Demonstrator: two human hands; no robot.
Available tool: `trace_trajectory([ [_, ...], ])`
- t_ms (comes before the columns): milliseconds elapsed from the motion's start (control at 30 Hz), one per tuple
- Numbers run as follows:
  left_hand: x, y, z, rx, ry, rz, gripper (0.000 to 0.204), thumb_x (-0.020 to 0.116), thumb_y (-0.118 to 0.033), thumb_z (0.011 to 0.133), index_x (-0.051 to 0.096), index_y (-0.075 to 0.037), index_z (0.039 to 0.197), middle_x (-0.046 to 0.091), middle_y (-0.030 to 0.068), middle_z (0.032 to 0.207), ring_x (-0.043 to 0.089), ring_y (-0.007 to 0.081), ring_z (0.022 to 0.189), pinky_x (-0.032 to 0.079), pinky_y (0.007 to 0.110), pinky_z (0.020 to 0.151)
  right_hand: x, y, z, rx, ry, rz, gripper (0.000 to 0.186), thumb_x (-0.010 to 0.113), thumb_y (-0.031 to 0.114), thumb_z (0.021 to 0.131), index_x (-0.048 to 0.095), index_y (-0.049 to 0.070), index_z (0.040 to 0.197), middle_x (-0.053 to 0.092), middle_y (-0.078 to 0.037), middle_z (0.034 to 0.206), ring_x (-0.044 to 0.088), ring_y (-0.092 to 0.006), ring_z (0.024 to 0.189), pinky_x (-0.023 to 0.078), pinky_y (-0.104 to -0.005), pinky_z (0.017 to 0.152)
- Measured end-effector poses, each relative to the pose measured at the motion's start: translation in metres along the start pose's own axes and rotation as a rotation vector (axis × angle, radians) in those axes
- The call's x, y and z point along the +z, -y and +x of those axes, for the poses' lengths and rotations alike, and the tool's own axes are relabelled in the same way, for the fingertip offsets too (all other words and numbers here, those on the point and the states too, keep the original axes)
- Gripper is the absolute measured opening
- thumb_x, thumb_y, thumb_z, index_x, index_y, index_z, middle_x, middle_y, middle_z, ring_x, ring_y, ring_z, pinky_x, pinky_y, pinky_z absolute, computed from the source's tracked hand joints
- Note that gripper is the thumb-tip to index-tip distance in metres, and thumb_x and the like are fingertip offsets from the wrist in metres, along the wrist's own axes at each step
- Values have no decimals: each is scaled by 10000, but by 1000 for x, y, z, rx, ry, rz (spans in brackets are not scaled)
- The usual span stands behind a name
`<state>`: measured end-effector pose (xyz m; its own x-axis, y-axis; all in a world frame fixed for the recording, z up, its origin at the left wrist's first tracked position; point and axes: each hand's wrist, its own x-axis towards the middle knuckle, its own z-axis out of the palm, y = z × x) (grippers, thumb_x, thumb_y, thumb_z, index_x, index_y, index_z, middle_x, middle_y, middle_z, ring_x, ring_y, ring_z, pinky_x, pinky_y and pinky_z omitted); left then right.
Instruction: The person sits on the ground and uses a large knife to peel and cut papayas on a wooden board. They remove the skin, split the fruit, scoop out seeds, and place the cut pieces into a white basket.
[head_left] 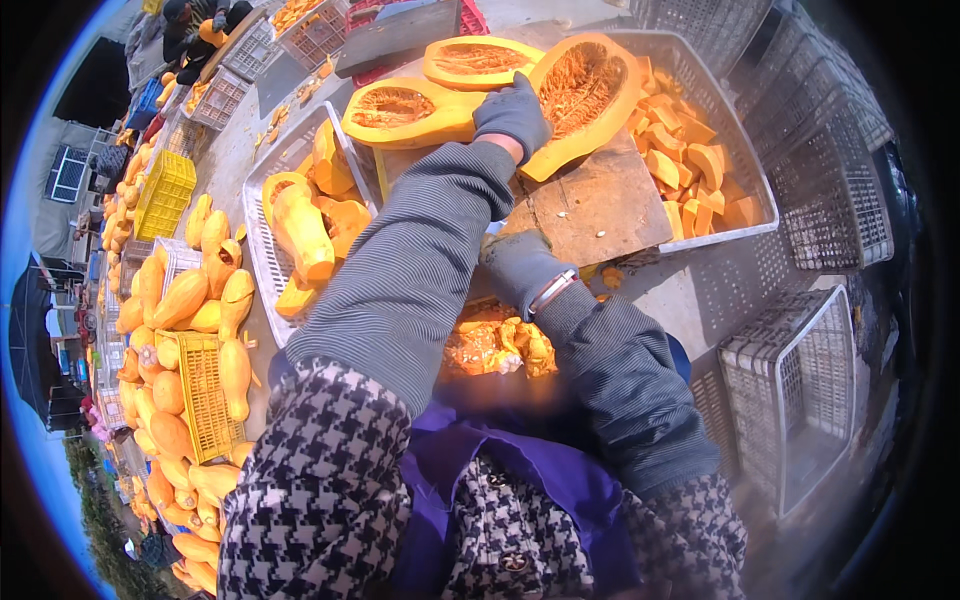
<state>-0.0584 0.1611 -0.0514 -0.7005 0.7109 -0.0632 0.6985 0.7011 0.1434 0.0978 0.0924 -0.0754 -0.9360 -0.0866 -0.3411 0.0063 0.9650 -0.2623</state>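
Note:
My left hand (513, 118), in a grey glove, reaches across to a halved pumpkin (590, 95) with its seedy orange cavity showing. Its fingers are closed on that half's left edge. Two more pumpkin halves, one nearer (415, 115) and one farther (480, 60), lie cut side up to the left of the hand. My right hand (525, 268), also gloved, is closed at the near edge of the wooden board (590, 205); what it holds, if anything, is hidden. Below it, orange pulp and seeds (500, 345) lie in a heap.
Right of the board, a white crate (765, 195) holds pumpkin chunks. Another white crate (262, 225) with peeled pumpkin pieces stands left. Whole pumpkins (180, 300) pile up around yellow crates (212, 390). Grey crates (790, 390) stand at right. A person (180, 40) sits far left.

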Motion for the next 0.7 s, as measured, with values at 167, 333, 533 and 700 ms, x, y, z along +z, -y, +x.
trace_trajectory([
  [167,4,-11,1,-95,244,-357,621,798,-421,627,679,-34,1098,677,154,1087,650,271,1024,509,356,869,31,-10,31,-40,-43,408,493,554,371,892,532,58,1272,564,-145,1275,556,-322,1135,459,-453,901],
  [333,38,-21,-24,-400,-91,-862,510,812,-252,644,626,57,1004,662,242,991,648,352,975,514,373,840,41,-25,34,17,-45,550,707,649,405,845,383,60,1401,404,-118,1451,335,-308,1356,296,-351,1102],
  [533,45,28,-63,-294,24,-1584,396,784,-108,640,630,63,963,664,155,888,650,242,797,531,355,675,24,-20,37,-25,150,236,763,699,522,743,474,109,1345,475,-152,1384,423,-315,1295,311,-384,1093],
  [700,4,122,-163,-417,-151,-1881,255,708,-51,760,641,53,982,678,115,827,666,182,711,568,297,639,16,-9,42,-121,-70,142,379,590,322,817,606,48,1077,646,-208,1101,606,-390,1048,488,-455,868],
])
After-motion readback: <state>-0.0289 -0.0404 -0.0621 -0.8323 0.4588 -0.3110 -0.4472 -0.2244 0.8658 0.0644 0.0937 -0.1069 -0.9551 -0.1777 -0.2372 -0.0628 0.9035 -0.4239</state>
